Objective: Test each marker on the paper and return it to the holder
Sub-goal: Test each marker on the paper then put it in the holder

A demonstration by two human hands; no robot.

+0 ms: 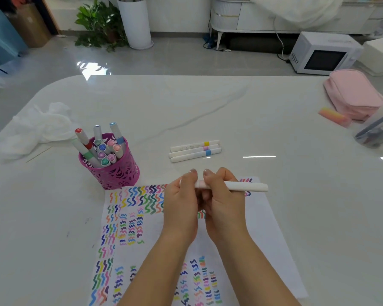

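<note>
A: Far left?
B: Crumpled white wrap (pixel 38 127) on the table (pixel 208 111). Right of it stands the pink holder (pixel 113 175), upright, just at the paper's top-left corner. A bunch of markers (pixel 102 149) sits in it, caps up, some leaning left.
A: Paper?
B: Paper (pixel 263 228) lies flat at the near edge. Coloured squiggles across the top, left side and bottom; right part blank.
A: Hands?
B: Both over the paper's top edge. Left hand (pixel 181 202) has fingers curled round the left end of a white marker (pixel 245 187). Right hand (pixel 223 202) grips the barrel just beside it. Marker level, free end pointing right. Cap on or off: can't tell, fingers hide it.
A: Further right?
B: Three loose markers (pixel 195 150) side by side beyond the hands. Far right: pink pouch (pixel 352 96), pink-orange block (pixel 334 117), clear jar (pixel 376 129).
</note>
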